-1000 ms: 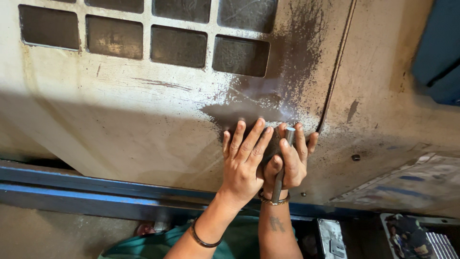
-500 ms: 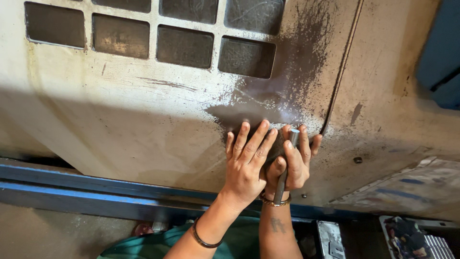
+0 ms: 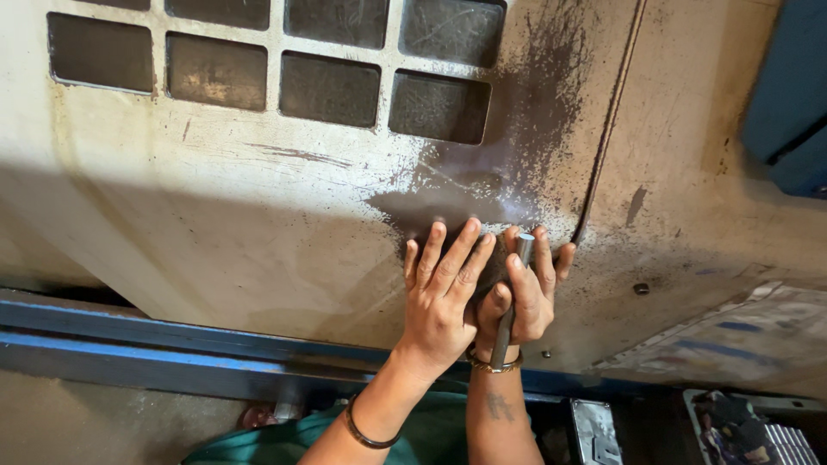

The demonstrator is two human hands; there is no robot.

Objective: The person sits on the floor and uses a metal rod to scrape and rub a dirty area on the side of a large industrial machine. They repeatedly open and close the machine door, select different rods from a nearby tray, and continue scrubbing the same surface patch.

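Left hand lies flat, fingers spread and extended, palm pressing down on a dark pad that shows only as a sliver between the two hands; it grips nothing, just pushes. Right hand sits beside and partly under the left, fingers loosely curled on the same pad, and a thin grey metal rod is held along its fingers, running from the fingertips down toward the wrist. Thin bangle on the right wrist, dark band on the left.

The pad rests against a grimy off-white metal panel, at the lower edge of a dark rubbed patch. That patch fans up from the hands toward the grid of square openings; there the coating looks scuffed off to grey. The rest of the panel, left and below, carries its dirty pale coat, so by the look of it only a small area is worked and most is left.

A blue rail runs below the panel. Green cloth shows at the bottom edge, between the forearms.
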